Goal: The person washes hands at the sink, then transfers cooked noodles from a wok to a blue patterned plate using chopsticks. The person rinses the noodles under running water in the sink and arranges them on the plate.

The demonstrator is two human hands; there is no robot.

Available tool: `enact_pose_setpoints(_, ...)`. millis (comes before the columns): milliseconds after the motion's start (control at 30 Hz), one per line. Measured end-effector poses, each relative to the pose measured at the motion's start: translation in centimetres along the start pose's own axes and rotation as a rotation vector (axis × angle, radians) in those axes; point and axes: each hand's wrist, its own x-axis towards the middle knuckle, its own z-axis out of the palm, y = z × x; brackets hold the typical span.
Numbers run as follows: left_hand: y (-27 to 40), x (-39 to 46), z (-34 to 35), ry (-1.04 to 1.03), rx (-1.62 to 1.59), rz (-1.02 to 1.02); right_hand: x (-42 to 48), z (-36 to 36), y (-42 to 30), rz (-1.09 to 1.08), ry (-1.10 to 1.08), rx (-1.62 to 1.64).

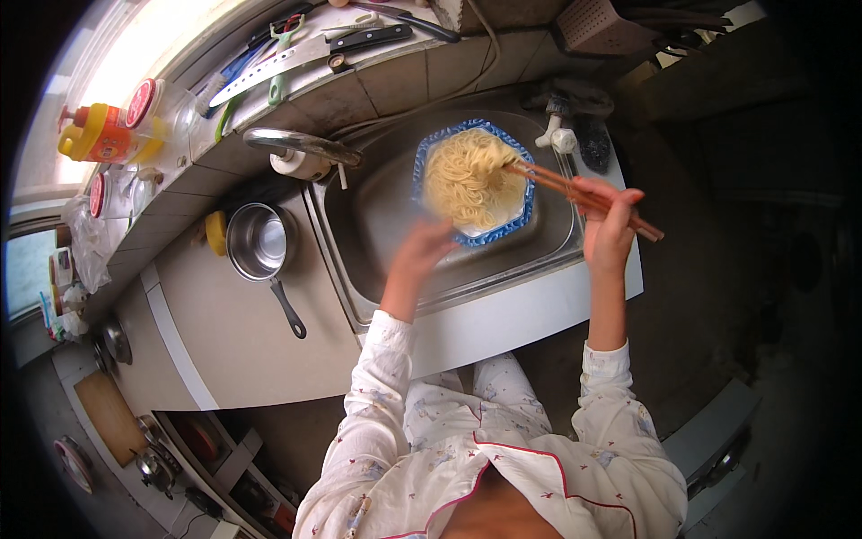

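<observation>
Pale cooked noodles [468,175] lie heaped in a polygonal plate or shallow bowl with a blue patterned rim [502,232]. It is in or over the stainless steel sink [377,222]. My right hand [603,219], beyond the sink's right edge, grips a pair of wooden chopsticks [549,180]. Their tips reach into the noodles at the upper right of the heap. My left hand [427,246] is motion-blurred at the near left of the rim; whether its fingers touch the rim is unclear.
A steel saucepan [262,242] stands on the counter left of the sink, beside a yellow sponge [216,233]. The faucet [303,148] reaches over the sink's left end. Along the back ledge lie a perforated-blade knife [289,64], a green-handled peeler [277,84] and red-lidded jars [141,102].
</observation>
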Motion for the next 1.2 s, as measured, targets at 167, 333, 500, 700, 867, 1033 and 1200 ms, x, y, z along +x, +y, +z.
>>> enact_pose_setpoints(167,0.7,0.1,0.3,-0.014,0.083,0.052,-1.6,-1.1,0.5,0.000,-0.129,-0.384)
enact_pose_setpoints(333,1.6,-0.3,1.4,-0.046,0.240,0.089,-0.1,0.6,2.6,0.095,-0.082,-0.339)
enact_pose_setpoints(500,1.4,-0.6,1.0,-0.012,0.101,0.043,-2.5,0.7,1.3,0.129,-0.151,-0.254)
enact_pose_setpoints(700,0.6,-0.6,0.0,0.065,0.056,0.023,-3.2,-1.3,-0.3,0.165,-0.159,-0.345)
enact_pose_setpoints(867,5.9,-0.9,3.1,0.208,-0.537,-0.262,-1.3,-5.6,-4.7,-0.152,0.020,-0.391)
enact_pose_setpoints(1033,9.4,-1.7,4.7,0.162,-0.397,-0.261,2.6,-6.1,-4.5,0.134,-0.133,-0.476)
enact_pose_setpoints(1200,10.7,-1.0,5.5,0.006,-0.354,-0.298,6.6,-3.9,3.8,0.308,-0.382,-0.478)
